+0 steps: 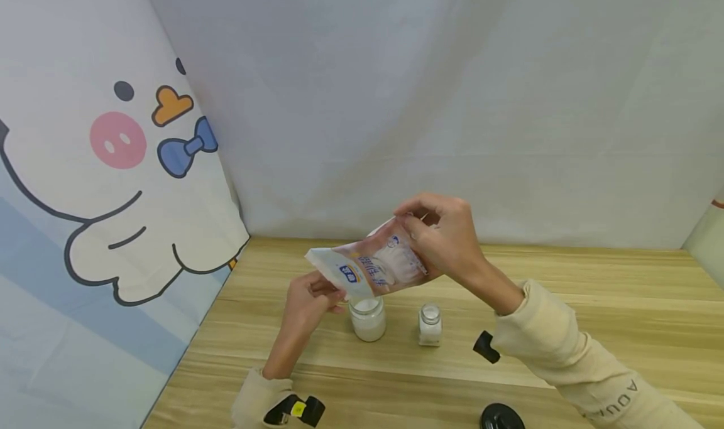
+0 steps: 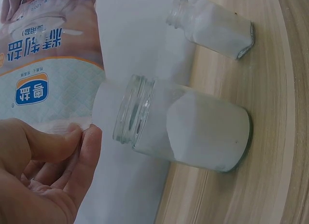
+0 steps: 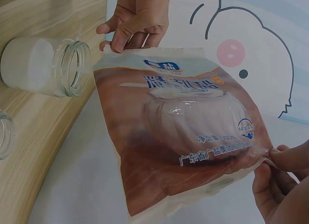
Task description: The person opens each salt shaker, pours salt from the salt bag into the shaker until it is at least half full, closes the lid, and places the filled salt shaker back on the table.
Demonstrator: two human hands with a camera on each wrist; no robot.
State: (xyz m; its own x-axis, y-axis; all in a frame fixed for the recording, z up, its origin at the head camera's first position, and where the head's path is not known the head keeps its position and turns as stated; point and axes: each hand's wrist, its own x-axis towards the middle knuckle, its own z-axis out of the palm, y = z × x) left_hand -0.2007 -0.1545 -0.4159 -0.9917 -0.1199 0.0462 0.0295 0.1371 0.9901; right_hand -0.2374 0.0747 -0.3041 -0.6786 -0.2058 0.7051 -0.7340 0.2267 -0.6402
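A salt bag (image 1: 373, 262), pink-brown with a pale blue end, is held tilted above the table between both hands. My left hand (image 1: 308, 303) pinches the pale end near its lower corner. With thumb and fingers, my right hand (image 1: 447, 234) grips the raised brown end. The bag's low corner is right at the mouth of a wide glass jar (image 2: 193, 127), partly filled with white salt. A faint white stream (image 3: 87, 69) shows between corner and jar in the right wrist view. Beside that jar stands a smaller square glass bottle (image 1: 430, 328), also holding white contents.
A round black lid (image 1: 501, 416) lies at the front edge of the head view. The wooden table (image 1: 594, 303) meets a pale cloth backdrop (image 1: 452, 102) behind, and a cartoon-printed cloth (image 1: 113, 228) stands on the left.
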